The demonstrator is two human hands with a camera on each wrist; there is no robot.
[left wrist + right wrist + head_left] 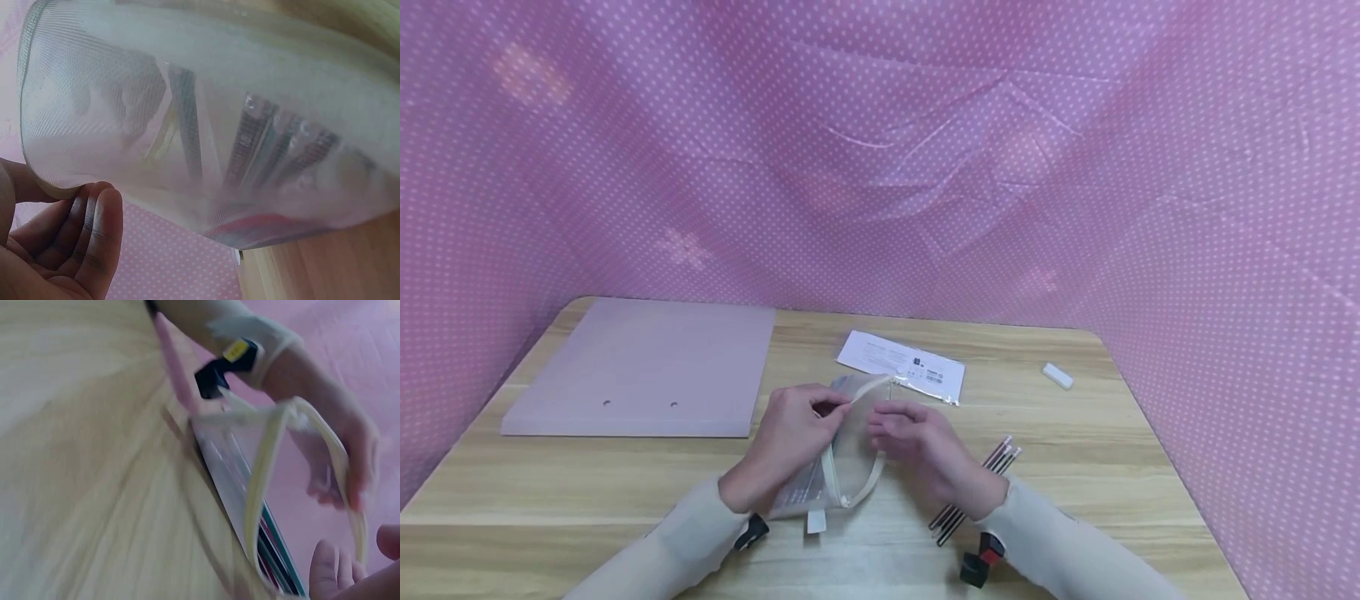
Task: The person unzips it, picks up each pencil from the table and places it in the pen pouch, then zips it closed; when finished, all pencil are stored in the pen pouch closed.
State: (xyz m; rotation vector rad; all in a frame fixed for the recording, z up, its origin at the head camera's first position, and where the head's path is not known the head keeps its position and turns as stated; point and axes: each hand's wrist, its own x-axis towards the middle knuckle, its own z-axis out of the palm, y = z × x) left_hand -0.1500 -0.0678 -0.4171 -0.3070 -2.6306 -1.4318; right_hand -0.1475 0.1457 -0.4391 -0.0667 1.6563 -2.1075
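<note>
Well in from the table's (625, 483) back edge, a mesh pouch (805, 492) already contains slim sticks (272, 550) (pens, perhaps); the left hand (793, 429) pinches its rim, the right hand's (928, 437) loosely extended fingers gripping nothing visible. Filling seems partway: pencils (951, 522) and back-right-corner eraser (1057, 376) lie outside.
</note>
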